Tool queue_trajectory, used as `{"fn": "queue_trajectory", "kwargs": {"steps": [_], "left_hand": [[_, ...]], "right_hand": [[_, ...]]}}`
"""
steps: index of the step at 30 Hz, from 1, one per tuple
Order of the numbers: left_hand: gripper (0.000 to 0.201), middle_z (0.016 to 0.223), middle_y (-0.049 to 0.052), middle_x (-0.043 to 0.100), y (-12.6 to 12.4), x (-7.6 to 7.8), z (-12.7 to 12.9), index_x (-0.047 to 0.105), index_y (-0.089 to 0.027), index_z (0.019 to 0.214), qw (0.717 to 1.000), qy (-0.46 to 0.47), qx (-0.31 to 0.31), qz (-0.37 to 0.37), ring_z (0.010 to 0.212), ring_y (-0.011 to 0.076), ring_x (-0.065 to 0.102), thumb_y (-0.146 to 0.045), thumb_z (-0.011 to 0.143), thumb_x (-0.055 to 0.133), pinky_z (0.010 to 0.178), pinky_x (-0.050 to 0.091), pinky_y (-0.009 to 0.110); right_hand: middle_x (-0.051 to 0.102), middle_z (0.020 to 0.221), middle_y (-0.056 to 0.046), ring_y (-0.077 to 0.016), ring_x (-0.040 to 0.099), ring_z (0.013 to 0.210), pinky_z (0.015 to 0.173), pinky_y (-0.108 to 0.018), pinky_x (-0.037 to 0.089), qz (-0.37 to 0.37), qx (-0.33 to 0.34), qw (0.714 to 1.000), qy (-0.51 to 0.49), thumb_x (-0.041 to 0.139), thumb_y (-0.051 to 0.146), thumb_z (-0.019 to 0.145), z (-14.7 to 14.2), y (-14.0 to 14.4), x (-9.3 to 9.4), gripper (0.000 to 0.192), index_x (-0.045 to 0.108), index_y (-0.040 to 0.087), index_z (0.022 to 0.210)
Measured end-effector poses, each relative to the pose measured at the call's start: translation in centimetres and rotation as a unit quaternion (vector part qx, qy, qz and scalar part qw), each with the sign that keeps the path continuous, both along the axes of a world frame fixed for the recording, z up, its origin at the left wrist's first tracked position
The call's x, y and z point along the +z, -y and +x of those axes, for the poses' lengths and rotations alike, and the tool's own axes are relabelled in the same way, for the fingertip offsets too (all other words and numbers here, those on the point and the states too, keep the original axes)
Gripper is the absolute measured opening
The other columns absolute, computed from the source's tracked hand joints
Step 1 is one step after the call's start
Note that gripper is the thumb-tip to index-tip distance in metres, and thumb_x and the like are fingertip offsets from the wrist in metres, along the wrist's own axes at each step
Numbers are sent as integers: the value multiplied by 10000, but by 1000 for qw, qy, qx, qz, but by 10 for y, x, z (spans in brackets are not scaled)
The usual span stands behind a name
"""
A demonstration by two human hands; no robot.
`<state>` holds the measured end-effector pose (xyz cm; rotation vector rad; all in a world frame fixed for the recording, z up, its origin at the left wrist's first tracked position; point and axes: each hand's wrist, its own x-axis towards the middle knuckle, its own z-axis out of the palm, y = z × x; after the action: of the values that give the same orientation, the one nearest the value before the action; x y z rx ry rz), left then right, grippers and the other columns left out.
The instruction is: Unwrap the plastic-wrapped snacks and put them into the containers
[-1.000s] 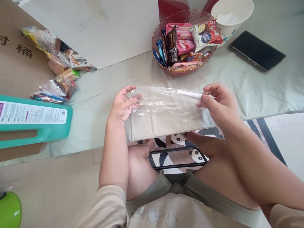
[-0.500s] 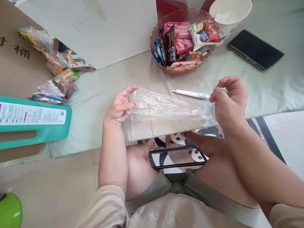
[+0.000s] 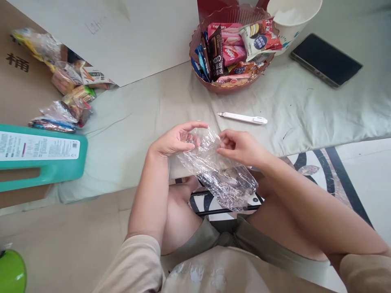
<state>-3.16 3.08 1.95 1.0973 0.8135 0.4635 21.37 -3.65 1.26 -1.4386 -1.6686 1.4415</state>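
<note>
A clear crumpled plastic bag hangs over the front edge of the cloth-covered table, down toward my knees. My left hand pinches the bag's upper left edge. My right hand grips its upper right edge, a few centimetres from the left hand. A white pen-shaped tool lies on the cloth just beyond my right hand, touched by neither hand.
A pink bowl full of snack packets stands at the back, with a white paper cup and a dark phone to its right. Loose snack packets lie at left by a teal jug and cardboard.
The bag was stretched flat between my hands; my right hand set down the white tool, let go briefly, then both hands came together, bunching the bag so it hangs off the table edge.
</note>
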Motion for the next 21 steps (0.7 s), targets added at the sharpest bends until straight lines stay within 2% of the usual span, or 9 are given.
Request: {"fn": "queue_trajectory", "kwargs": {"steps": [1, 3, 6, 9, 11, 14, 16, 19, 21], "left_hand": [[650, 1060, 93, 749, 0, 0, 0, 791, -235, 1131, 1000, -5, 9, 10, 676, 159, 691, -81, 510, 901, 534, 502, 237], [724, 1255, 93, 712, -1, -2, -1, 753, -284, 1176, 998, -7, 56, 30, 699, 151, 698, -65, 499, 888, 547, 509, 238], [789, 1231, 40, 699, -2, -4, 3, 673, -355, 1207, 976, 17, 211, 54, 749, 142, 683, -84, 495, 879, 572, 509, 224], [553, 1123, 6, 675, 1, -10, 16, 654, -324, 1049, 931, 47, 357, 61, 843, 143, 666, -194, 561, 877, 673, 544, 229], [312, 1016, 9, 636, 5, -15, 28, 639, -267, 895, 910, 31, 405, 81, 850, 137, 634, -307, 670, 852, 679, 527, 224], [307, 904, 34, 569, 12, -22, 42, 604, -208, 711, 900, -79, 395, 166, 860, 155, 581, -420, 800, 809, 698, 500, 247], [337, 932, 54, 555, 15, -25, 48, 630, -191, 677, 886, -172, 367, 227, 930, 184, 574, -427, 804, 834, 818, 510, 286], [247, 1017, 73, 554, 13, -28, 52, 712, -177, 723, 864, -265, 333, 268, 1023, 224, 577, -354, 769, 878, 995, 468, 349], [159, 1038, 76, 571, 12, -28, 54, 729, -175, 717, 861, -296, 308, 275, 1000, 224, 586, -255, 779, 851, 1001, 448, 371]], "right_hand": [[576, 649, 25, -128, 504, 595, 601, -317, 410, 3, 8, 1000, 12, 686, 282, 773, -1, 0, 3, 111, 634, 203, 832], [438, 558, 56, -106, 400, 545, 565, -302, 329, 3, -8, 1000, 4, 636, 262, 793, 0, 0, 9, 124, 563, 213, 705], [394, 565, 65, -102, 350, 533, 553, -294, 286, 10, -105, 994, -34, 607, 265, 806, 4, -2, 10, 127, 518, 225, 725], [476, 577, 51, -119, 406, 537, 557, -294, 317, 4, -192, 978, -85, 576, 249, 815, 7, -6, 6, 103, 488, 241, 763], [506, 579, 49, -128, 430, 534, 558, -299, 341, -11, -219, 970, -107, 567, 244, 814, 7, -8, 3, 103, 471, 250, 777], [464, 592, 52, -128, 424, 555, 566, -298, 339, -3, -223, 970, -92, 583, 257, 808, 6, -10, -1, 103, 484, 250, 781], [438, 607, 50, -129, 421, 580, 575, -297, 329, 10, -217, 973, -79, 587, 260, 808, 6, -11, -2, 103, 490, 248, 775], [451, 633, 40, -130, 433, 603, 594, -305, 337, 16, -212, 974, -74, 573, 241, 818, 6, -11, -1, 111, 484, 245, 752], [461, 639, 39, -127, 438, 601, 603, -311, 342, 15, -212, 974, -75, 561, 220, 825, 7, -11, -1, 119, 482, 243, 740]]}}
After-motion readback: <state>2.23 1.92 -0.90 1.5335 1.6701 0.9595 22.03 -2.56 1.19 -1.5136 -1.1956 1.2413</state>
